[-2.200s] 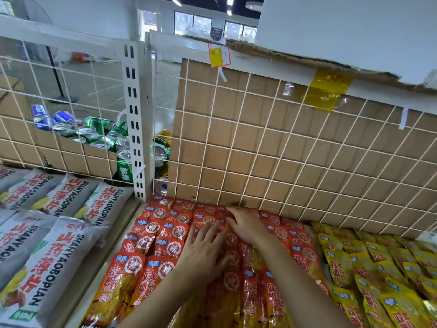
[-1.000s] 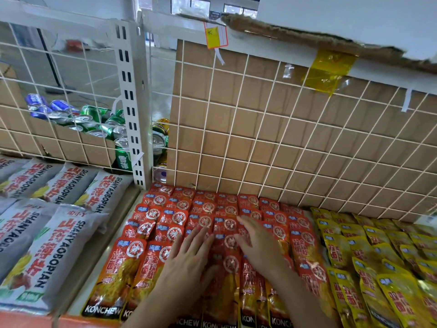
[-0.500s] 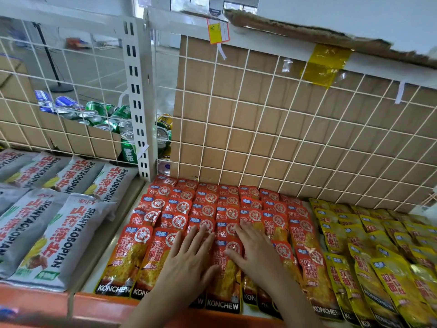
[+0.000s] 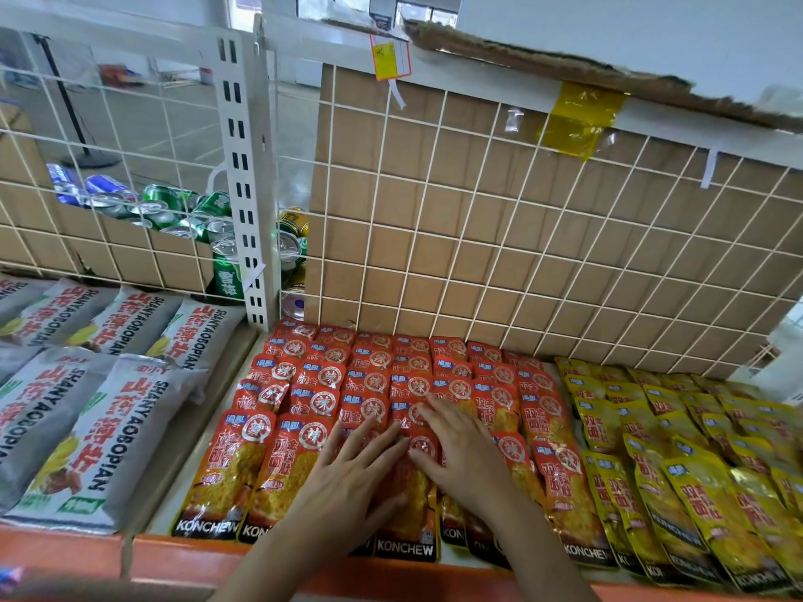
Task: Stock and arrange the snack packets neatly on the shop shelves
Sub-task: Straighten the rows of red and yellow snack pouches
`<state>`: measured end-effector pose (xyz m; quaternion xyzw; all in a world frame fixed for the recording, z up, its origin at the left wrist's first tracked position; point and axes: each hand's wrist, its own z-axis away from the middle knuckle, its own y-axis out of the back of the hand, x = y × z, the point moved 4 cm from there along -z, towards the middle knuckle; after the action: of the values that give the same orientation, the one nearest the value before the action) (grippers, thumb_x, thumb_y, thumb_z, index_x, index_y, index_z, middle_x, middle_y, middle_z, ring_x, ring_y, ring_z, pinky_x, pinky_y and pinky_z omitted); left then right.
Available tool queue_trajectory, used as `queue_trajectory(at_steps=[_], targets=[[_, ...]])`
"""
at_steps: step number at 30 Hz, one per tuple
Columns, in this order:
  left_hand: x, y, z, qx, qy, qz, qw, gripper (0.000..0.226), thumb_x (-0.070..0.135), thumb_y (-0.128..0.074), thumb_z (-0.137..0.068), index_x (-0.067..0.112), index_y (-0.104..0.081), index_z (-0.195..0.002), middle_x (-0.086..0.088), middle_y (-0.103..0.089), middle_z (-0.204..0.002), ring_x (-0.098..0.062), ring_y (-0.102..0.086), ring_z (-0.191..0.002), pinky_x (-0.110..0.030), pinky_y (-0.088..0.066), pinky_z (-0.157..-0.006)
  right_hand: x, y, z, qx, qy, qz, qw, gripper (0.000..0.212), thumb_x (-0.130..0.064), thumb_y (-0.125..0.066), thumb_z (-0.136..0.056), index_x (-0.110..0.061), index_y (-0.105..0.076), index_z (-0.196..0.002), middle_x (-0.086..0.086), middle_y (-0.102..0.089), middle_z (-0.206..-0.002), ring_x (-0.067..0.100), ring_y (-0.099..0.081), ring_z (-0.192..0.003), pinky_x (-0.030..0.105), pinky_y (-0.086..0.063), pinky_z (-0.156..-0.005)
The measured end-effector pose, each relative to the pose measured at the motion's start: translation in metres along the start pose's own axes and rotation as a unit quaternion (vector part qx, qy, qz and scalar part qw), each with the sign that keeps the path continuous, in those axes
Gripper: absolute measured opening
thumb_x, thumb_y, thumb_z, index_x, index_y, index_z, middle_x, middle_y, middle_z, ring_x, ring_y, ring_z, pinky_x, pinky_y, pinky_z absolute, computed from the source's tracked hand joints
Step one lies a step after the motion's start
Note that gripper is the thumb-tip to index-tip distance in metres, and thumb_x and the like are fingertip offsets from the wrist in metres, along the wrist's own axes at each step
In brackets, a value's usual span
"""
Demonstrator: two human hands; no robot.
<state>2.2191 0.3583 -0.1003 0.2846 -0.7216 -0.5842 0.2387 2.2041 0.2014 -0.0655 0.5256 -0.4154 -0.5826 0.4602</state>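
The left hand (image 4: 347,480) and right hand (image 4: 465,449) lie on the centre KONCHEW packets (image 4: 373,380), with SHANYAOBOPIAN bags (image 4: 100,423) lower left, further KONCHEW packets (image 4: 695,471) lower right, and drink cans (image 4: 182,210) behind the wire grid (image 4: 130,184) upper left.

Bright, even indoor light with soft shadows. Wide-angle bending curves the edges. The bottom-left corner is blurred.

The shelf (image 4: 174,488) bears overlapping red packets (image 4: 373,380), yellow packets (image 4: 695,454) right of them, and grey bags (image 4: 87,427), apparently snacks too, left.
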Motion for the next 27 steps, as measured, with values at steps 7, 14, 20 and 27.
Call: queue_trajectory(at_steps=[7, 14, 20, 27], targets=[[-0.001, -0.004, -0.001, -0.016, -0.004, -0.002, 1.0, 0.063, 0.066, -0.018, -0.093, 0.031, -0.045, -0.136, 0.014, -0.047, -0.14, -0.015, -0.04, -0.133, -0.042, -0.015, -0.106, 0.002, 0.008, -0.008, -0.013, 0.013, 0.009, 1.0, 0.071, -0.056, -0.04, -0.091, -0.027, -0.011, -0.149, -0.01, -0.008, -0.156, 0.009, -0.004, -0.143, 0.035, -0.001, -0.116], [-0.001, -0.005, -0.001, -0.007, 0.001, -0.004, 1.0, 0.062, 0.067, -0.018, -0.092, 0.031, -0.043, -0.137, 0.013, -0.048, -0.14, -0.016, -0.045, -0.13, -0.043, -0.02, -0.103, 0.002, 0.008, -0.003, 0.002, 0.001, -0.002, 1.0, 0.071, -0.057, -0.041, -0.09, -0.027, -0.014, -0.148, -0.011, -0.012, -0.155, 0.009, -0.009, -0.142, 0.033, -0.003, -0.116], [-0.001, -0.003, 0.0, -0.01, 0.003, -0.002, 1.0, 0.062, 0.066, -0.017, -0.093, 0.031, -0.043, -0.137, 0.013, -0.048, -0.139, -0.017, -0.047, -0.128, -0.042, -0.018, -0.103, 0.001, 0.01, 0.0, 0.01, -0.007, -0.03, 0.999, 0.075, -0.066, -0.033, -0.085, -0.03, -0.013, -0.148, -0.011, -0.01, -0.156, 0.008, -0.008, -0.142, 0.033, -0.004, -0.115], [0.005, 0.008, -0.004, -0.01, 0.012, 0.059, 0.998, 0.057, 0.06, -0.01, -0.095, 0.034, -0.042, -0.135, 0.013, -0.051, -0.136, -0.01, -0.047, -0.125, -0.034, -0.023, -0.105, 0.036, 0.035, 0.036, 0.155, -0.092, -0.131, 0.975, 0.049, -0.043, -0.042, -0.095, -0.028, -0.033, -0.14, -0.011, -0.035, -0.145, 0.007, -0.029, -0.135, 0.029, -0.021, -0.111]])
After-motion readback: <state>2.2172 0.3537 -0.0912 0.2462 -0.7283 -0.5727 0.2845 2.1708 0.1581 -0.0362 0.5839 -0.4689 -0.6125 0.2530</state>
